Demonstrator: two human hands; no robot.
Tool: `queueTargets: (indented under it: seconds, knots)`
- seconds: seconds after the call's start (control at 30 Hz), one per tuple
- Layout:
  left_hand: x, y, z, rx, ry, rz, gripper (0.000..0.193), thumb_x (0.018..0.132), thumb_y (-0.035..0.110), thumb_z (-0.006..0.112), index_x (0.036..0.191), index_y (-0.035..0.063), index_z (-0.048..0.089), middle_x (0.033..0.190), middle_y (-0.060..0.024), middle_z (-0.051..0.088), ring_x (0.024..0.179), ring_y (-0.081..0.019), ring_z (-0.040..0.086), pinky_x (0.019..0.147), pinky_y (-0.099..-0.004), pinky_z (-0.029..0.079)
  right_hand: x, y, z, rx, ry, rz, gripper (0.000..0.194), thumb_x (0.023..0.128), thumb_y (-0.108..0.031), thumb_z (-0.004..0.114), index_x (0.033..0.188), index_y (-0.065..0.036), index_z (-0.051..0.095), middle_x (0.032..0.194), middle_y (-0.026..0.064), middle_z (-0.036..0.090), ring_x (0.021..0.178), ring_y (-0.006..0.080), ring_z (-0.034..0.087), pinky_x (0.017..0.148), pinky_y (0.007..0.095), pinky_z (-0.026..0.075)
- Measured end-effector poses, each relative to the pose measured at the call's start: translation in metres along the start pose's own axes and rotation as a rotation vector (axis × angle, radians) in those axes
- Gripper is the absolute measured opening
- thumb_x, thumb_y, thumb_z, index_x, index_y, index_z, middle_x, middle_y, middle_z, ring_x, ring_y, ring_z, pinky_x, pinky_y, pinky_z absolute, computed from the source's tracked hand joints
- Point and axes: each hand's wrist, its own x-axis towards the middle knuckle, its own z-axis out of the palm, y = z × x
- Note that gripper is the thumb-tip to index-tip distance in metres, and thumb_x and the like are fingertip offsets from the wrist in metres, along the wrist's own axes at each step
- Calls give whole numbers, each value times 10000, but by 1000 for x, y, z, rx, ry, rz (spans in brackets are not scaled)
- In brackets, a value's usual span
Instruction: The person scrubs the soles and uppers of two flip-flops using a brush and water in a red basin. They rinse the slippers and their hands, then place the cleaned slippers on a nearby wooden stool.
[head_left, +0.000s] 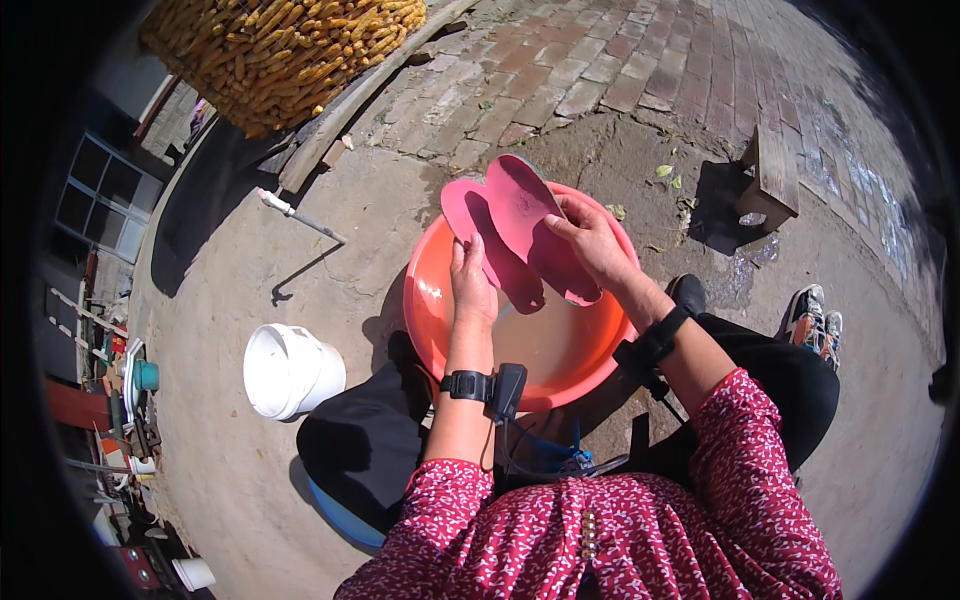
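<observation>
Two pink shoe insoles are held side by side above an orange plastic basin with cloudy water in it. My left hand grips the left insole along its near edge, thumb on top. My right hand holds the right insole by its outer edge, its thumb on the pink face. The right insole partly overlaps the left one. Something pale blue shows in the water, mostly hidden behind the insoles.
A white bucket stands left of the basin, near a standing pipe with a tap. A wooden stool and a pair of sneakers are at the right. Corn cobs are piled at the upper left, behind a long beam.
</observation>
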Motion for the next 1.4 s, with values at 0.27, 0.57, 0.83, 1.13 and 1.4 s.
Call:
queueTargets:
  seconds: [0.27,0.57,0.83,1.13,1.4]
  knots:
    - [-18,8,12,-226,-171,-192,730,823,540,634,1335,59,436,1296,-89,508,1217,-260,467,1022,-414,383,-13,-7,28,-447,35,-13,382,824,-207,689,1105,43,621,952,174,675,878,250,657,796,352,511]
    - [-18,-5,6,-143,-350,-155,707,719,330,808,1285,64,480,1206,-53,552,1162,-225,508,1004,-374,412,-17,-12,23,-757,34,-245,279,785,-160,722,999,11,667,890,189,671,814,286,665,737,357,519]
    - [-14,1,9,-131,-243,-314,589,810,279,725,1284,41,470,1239,-82,556,1172,-255,516,1022,-399,406,-19,-14,26,-687,125,-165,305,765,-239,733,964,-15,682,829,172,679,776,304,668,719,388,531]
    - [-7,23,-2,-492,-171,-313,398,813,127,578,1190,8,529,1143,-116,611,1088,-286,573,988,-423,433,-1,-13,-3,-359,142,-67,492,887,-330,653,1212,27,560,1080,96,646,978,139,605,843,291,493]
    - [-4,28,0,-490,-246,-313,506,783,100,548,1268,-25,480,1217,-139,569,1128,-282,550,960,-419,460,1,2,-15,-59,153,4,301,938,-203,580,1134,22,623,940,38,657,822,88,597,738,247,500]
